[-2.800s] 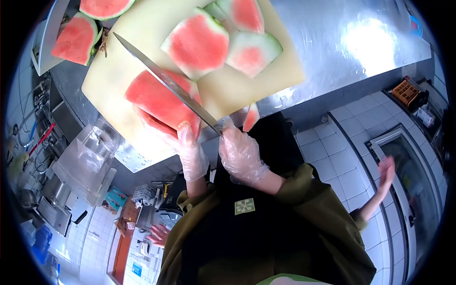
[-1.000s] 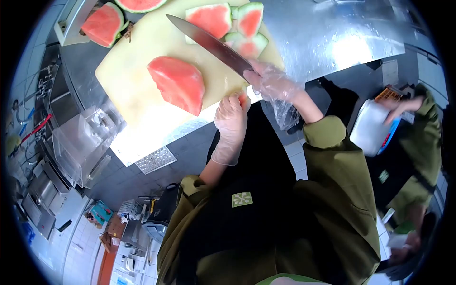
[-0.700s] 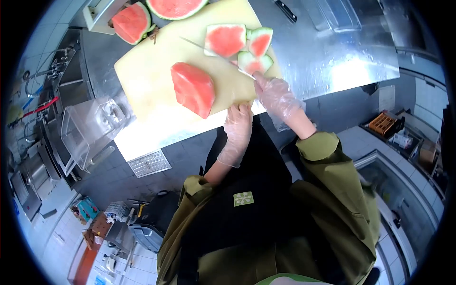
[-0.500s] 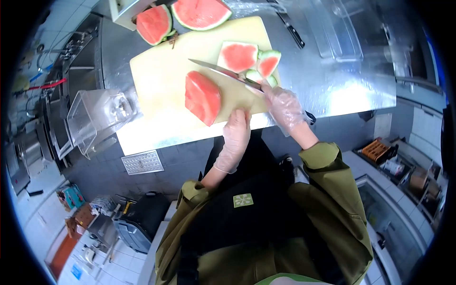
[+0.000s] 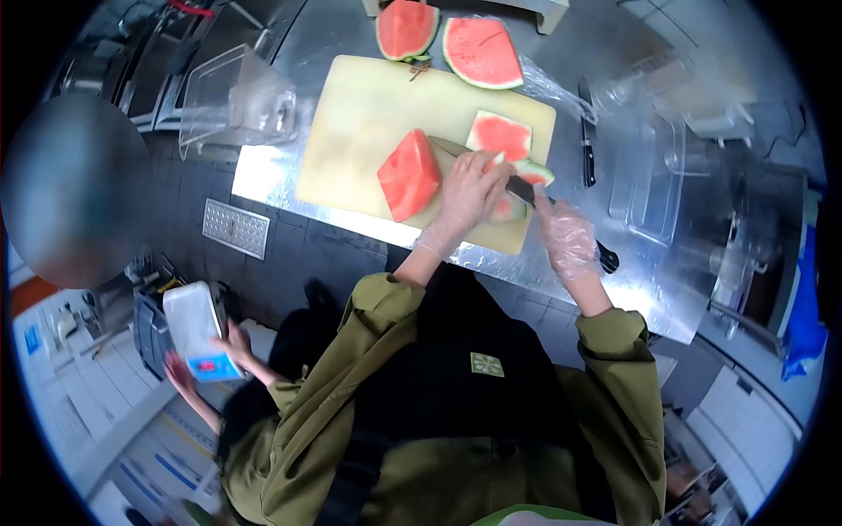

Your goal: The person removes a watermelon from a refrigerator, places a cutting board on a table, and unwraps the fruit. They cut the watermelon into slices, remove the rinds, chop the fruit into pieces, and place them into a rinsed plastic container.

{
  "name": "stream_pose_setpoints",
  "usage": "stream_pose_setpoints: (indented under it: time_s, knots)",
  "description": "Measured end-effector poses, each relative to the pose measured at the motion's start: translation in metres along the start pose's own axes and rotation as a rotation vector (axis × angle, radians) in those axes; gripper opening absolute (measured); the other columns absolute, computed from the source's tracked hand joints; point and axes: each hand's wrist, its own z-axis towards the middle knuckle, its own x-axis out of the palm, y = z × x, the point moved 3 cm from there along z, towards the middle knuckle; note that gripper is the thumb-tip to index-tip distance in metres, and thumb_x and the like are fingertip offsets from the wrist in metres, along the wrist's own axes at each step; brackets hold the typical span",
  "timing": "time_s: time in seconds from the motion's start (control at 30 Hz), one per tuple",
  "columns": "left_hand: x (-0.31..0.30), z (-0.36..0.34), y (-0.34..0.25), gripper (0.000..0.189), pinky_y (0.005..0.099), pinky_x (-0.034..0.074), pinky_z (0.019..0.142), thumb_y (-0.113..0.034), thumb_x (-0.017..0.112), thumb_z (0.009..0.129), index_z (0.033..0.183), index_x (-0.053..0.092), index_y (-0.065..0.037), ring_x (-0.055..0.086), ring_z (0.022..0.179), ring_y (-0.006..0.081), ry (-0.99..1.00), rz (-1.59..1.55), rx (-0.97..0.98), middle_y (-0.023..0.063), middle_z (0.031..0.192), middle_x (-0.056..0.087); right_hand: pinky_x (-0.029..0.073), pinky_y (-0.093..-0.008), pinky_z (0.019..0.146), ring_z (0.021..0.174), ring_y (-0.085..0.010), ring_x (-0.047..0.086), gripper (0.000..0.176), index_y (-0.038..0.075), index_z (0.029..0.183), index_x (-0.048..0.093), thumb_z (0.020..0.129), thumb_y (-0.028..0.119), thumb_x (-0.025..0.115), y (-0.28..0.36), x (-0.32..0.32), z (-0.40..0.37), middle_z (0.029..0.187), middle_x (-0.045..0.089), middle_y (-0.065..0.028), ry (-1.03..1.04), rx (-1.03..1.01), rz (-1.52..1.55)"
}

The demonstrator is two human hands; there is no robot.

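A peeled watermelon chunk (image 5: pixel 409 177) lies on the pale cutting board (image 5: pixel 351 114). Just right of it, my gloved left hand (image 5: pixel 472 193) has its fingers curled together above the knife blade; what they pinch is mostly hidden, with a whitish bit at the fingertips. My gloved right hand (image 5: pixel 566 235) is closed round the handle of the knife (image 5: pixel 521 188), its black end sticking out behind. The blade passes under my left hand toward the chunk. Watermelon rind pieces (image 5: pixel 500 136) lie at the board's right side, some partly covered by my hands.
Two unpeeled watermelon wedges (image 5: pixel 482 54) stand behind the board. A second knife (image 5: pixel 588 158) and a clear tray (image 5: pixel 653 188) lie on the right. A clear bin (image 5: pixel 237 101) stands left. At lower left, a co-worker's hands hold a white container (image 5: pixel 193 320).
My left hand has moved from the board's front edge up to the blade and rind. The view has shifted, and a co-worker with a container has appeared at left.
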Motion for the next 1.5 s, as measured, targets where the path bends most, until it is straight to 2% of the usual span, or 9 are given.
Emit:
stream_pose_setpoints:
  time_s: [0.3, 0.4, 0.5, 0.6, 0.77, 1.1, 1.23, 1.33, 1.5]
  knots:
    - [0.041, 0.006, 0.038, 0.027, 0.0439, 0.040, 0.093, -0.028, 0.056, 0.084, 0.108, 0.061, -0.015, 0.047, 0.111, 0.0321, -0.100, 0.151, -0.437, 0.0174, 0.117, 0.050, 0.047, -0.0444, 0.065, 0.072, -0.0367, 0.060, 0.030, 0.009, 0.106, 0.063, 0.077, 0.009, 0.061, -0.080, -0.080, -0.070, 0.076, 0.061, -0.0181, -0.005, 0.044, 0.301]
    - [0.019, 0.018, 0.012, 0.040, 0.0450, 0.039, 0.094, -0.023, 0.060, 0.079, 0.117, 0.053, -0.015, 0.044, 0.115, 0.0337, -0.008, 0.247, -0.336, 0.0176, 0.122, 0.045, 0.047, -0.0343, 0.061, 0.058, -0.0266, 0.059, 0.024, 0.005, 0.103, 0.065, 0.081, 0.010, 0.060, -0.102, -0.081, -0.098, 0.070, 0.061, -0.0164, 0.081, 0.264, 0.498]
    - [-0.009, -0.004, -0.010, 0.052, 0.0452, 0.040, 0.092, -0.023, 0.066, 0.073, 0.121, 0.048, -0.013, 0.045, 0.114, 0.0338, -0.210, 0.381, -0.098, 0.0166, 0.123, 0.045, 0.039, -0.0257, 0.049, 0.053, -0.0094, 0.047, 0.014, 0.003, 0.091, 0.064, 0.087, 0.015, 0.058, -0.119, -0.030, -0.119, 0.061, 0.053, -0.0005, 0.093, 0.510, 0.897]
    - [-0.060, -0.011, -0.007, 0.061, 0.0420, 0.043, 0.089, -0.023, 0.071, 0.065, 0.121, 0.048, -0.011, 0.050, 0.109, 0.0304, -0.412, 0.583, -0.484, 0.0140, 0.119, 0.050, 0.031, -0.0205, 0.042, 0.047, -0.0037, 0.038, 0.014, 0.007, 0.082, 0.055, 0.091, 0.018, 0.056, -0.083, -0.017, -0.109, 0.059, 0.042, 0.0058, 0.094, 0.676, 1.303]
    - [-0.061, -0.030, 0.039, 0.068, 0.0368, 0.044, 0.091, -0.026, 0.073, 0.063, 0.125, 0.047, -0.011, 0.051, 0.111, 0.0286, -0.255, 0.393, -0.537, 0.0093, 0.122, 0.053, 0.030, -0.0189, 0.042, 0.048, -0.0044, 0.040, 0.015, 0.013, 0.083, 0.052, 0.090, 0.024, 0.058, -0.039, 0.006, -0.105, 0.061, 0.044, 0.0049, 0.107, 0.664, 1.479]
    - [-0.101, -0.023, 0.080, 0.065, 0.0395, 0.040, 0.097, -0.037, 0.071, 0.067, 0.124, 0.050, -0.013, 0.050, 0.115, 0.0314, 0.188, 0.246, -0.098, 0.0099, 0.126, 0.052, 0.031, -0.0198, 0.045, 0.051, -0.0035, 0.040, 0.013, 0.007, 0.082, 0.056, 0.091, 0.017, 0.054, 0.017, 0.004, -0.068, 0.061, 0.046, 0.0047, 0.236, 0.609, 1.407]
    - [-0.110, -0.034, 0.076, 0.064, 0.0396, 0.042, 0.095, -0.035, 0.074, 0.066, 0.121, 0.053, -0.010, 0.052, 0.112, 0.0310, 0.064, 0.181, -0.274, 0.0118, 0.122, 0.054, 0.035, -0.0238, 0.047, 0.053, -0.0066, 0.044, 0.011, 0.005, 0.095, 0.057, 0.090, 0.014, 0.054, 0.048, -0.002, -0.057, 0.063, 0.049, 0.0017, 0.202, 0.590, 1.444]
    - [-0.104, -0.056, 0.079, 0.059, 0.0385, 0.045, 0.091, -0.031, 0.078, 0.063, 0.113, 0.057, -0.008, 0.054, 0.108, 0.0288, -0.070, 0.164, -0.332, 0.0103, 0.118, 0.056, 0.044, -0.0342, 0.055, 0.056, -0.0206, 0.052, 0.029, 0.002, 0.117, 0.052, 0.088, 0.007, 0.054, 0.071, 0.011, -0.048, 0.069, 0.057, -0.0109, -0.055, 0.332, 1.135]
    - [-0.101, -0.057, 0.090, 0.056, 0.0355, 0.049, 0.084, -0.030, 0.079, 0.061, 0.109, 0.060, -0.009, 0.058, 0.101, 0.0254, -0.210, 0.172, -0.184, 0.0079, 0.112, 0.057, 0.044, -0.0455, 0.056, 0.063, -0.0385, 0.055, 0.017, 0.003, 0.096, 0.048, 0.080, -0.001, 0.054, 0.102, 0.001, -0.026, 0.069, 0.053, -0.0184, -0.121, 0.156, 0.691]
